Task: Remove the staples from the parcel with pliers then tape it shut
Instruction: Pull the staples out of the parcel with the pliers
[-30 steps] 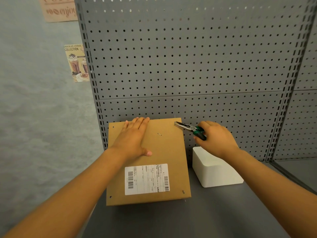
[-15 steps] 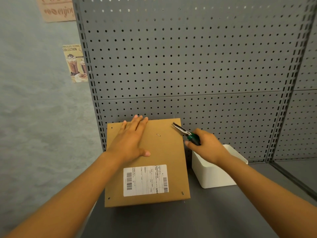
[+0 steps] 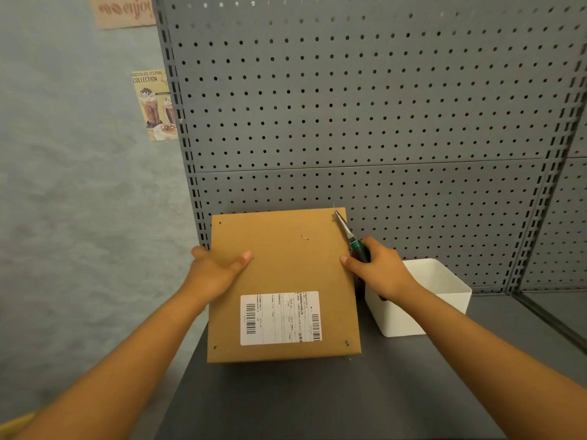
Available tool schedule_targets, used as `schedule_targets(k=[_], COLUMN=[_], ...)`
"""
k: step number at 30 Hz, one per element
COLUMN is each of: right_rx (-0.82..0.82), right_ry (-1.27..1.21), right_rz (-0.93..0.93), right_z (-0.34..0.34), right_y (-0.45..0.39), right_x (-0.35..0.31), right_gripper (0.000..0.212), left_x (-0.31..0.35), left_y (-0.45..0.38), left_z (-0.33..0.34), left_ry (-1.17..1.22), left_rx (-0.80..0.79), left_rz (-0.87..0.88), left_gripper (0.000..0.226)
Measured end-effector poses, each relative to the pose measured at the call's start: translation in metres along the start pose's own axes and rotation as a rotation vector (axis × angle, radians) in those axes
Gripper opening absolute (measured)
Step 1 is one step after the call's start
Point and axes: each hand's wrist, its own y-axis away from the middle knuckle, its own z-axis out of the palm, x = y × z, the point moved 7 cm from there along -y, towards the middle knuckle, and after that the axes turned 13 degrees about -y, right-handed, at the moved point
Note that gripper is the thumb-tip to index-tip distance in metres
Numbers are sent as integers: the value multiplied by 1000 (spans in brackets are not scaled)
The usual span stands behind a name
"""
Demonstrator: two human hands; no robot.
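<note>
A flat brown cardboard parcel (image 3: pixel 286 268) with a white shipping label (image 3: pixel 281 317) lies on the grey shelf. My left hand (image 3: pixel 217 271) grips its left edge, thumb on top near a small staple (image 3: pixel 252 258). My right hand (image 3: pixel 379 269) holds green-handled pliers (image 3: pixel 349 238); their metal jaws touch a staple at the parcel's far right corner (image 3: pixel 335 215). Another staple (image 3: pixel 305 237) sits in the middle of the top. Small marks show at the other three corners.
A white open box (image 3: pixel 444 300) stands right of the parcel, partly behind my right wrist. A grey pegboard (image 3: pixel 365 106) rises straight behind the parcel. The grey shelf (image 3: pixel 317 401) extends toward me; its left edge runs under the parcel.
My left hand slid from flat on the parcel's top to gripping its left edge. The pliers' tip moved up to the far right corner, and my right hand dropped closer to the parcel's right edge.
</note>
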Motion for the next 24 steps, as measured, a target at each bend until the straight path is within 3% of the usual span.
schedule_targets(k=[10, 14, 18, 21, 24], right_rx=[3, -20, -30, -57, -74], right_ry=[-33, 12, -6, 1, 22], right_rz=[33, 66, 99, 122, 124], right_z=[-1, -1, 2, 5, 7], right_y=[13, 21, 29, 33, 34], right_x=[-3, 0, 3, 1, 0], right_gripper=[22, 25, 22, 24, 25], left_x=[6, 4, -5, -11, -13], left_y=[6, 18, 20, 18, 15], left_z=[-2, 9, 14, 13, 12], left_ry=[-58, -78, -109, -178, -138], left_rx=[-177, -261, -301, -327, -337], left_rz=[95, 141, 114, 84, 81], left_gripper=[85, 56, 64, 82, 75])
